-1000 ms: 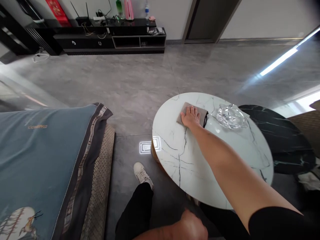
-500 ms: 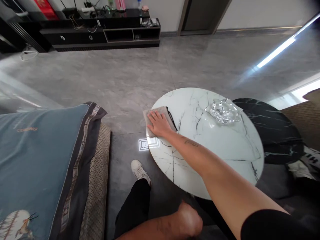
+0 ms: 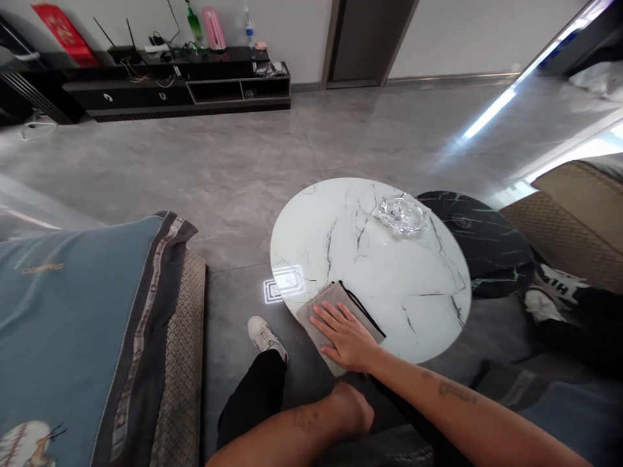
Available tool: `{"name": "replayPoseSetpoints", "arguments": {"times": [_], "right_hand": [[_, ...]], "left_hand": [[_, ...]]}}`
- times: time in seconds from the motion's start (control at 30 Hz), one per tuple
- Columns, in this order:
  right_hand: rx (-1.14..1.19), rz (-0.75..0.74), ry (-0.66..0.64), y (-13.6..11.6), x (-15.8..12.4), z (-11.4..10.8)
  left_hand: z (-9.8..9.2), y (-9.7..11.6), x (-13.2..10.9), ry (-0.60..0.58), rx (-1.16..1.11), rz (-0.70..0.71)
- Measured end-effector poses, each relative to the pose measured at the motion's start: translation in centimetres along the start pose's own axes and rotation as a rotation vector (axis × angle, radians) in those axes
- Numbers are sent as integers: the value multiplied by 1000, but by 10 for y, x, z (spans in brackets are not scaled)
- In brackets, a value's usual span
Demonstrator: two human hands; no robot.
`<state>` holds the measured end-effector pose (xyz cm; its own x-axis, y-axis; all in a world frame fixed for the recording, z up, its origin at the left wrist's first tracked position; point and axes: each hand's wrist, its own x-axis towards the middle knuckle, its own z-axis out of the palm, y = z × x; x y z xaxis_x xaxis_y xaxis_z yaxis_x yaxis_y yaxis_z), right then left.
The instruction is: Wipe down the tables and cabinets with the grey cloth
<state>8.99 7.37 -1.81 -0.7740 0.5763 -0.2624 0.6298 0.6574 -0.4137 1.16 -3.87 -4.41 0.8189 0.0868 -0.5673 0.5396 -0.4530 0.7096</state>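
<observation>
My right hand (image 3: pixel 344 336) lies flat, fingers spread, on a folded grey-brown cloth (image 3: pixel 325 310) with a black edge, at the near rim of a round white marble table (image 3: pixel 370 259). The cloth's corner hangs slightly past the rim. My left hand (image 3: pixel 351 408) is a closed fist low in the view, below the table's rim, holding nothing visible. A clear glass ashtray (image 3: pixel 402 215) stands at the table's far right, away from both hands.
A lower black marble table (image 3: pixel 474 243) sits behind the white one. A blue quilted cover (image 3: pixel 73 324) with a woven border lies left. My white sneaker (image 3: pixel 264 337) is on the grey tile floor. A black cabinet (image 3: pixel 160 94) stands at the back.
My right hand and the cloth have slid from the table's far middle to its left rim, then to the near rim. The view has shifted, and my left fist stays low.
</observation>
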Motion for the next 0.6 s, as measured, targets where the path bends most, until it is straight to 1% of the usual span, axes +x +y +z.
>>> {"name": "replayPoseSetpoints", "arguments": {"times": [0.07,0.1,0.17,0.23,0.3,0.37,0.43,0.5,0.53,0.6], "right_hand": [[19,11,-19,10,-21,0],[27,21,-21,17,-29,-1],[28,62,-11,38,-46,-4],[-4,153,17,71,-66,-10],[-74,300,60,114,-88,-19],[-156,487,105,165,-109,-33],[-216,697,144,215,-122,-51],[-229,911,187,259,-126,-70],[-217,1010,213,276,-125,-78],[-161,1167,257,300,-120,-92]], "left_hand": [[-12,7,-2,-152,50,-94],[-17,10,-3,-194,60,-119],[-21,12,-7,-209,56,-120],[-21,11,-11,-204,55,-114],[-18,9,-14,-158,43,-112],[-15,8,-16,-110,26,-126],[-12,7,-14,-114,15,-147],[-8,6,-9,-155,12,-147],[-5,5,-6,-162,8,-145],[0,3,1,-118,-35,-99]]}}
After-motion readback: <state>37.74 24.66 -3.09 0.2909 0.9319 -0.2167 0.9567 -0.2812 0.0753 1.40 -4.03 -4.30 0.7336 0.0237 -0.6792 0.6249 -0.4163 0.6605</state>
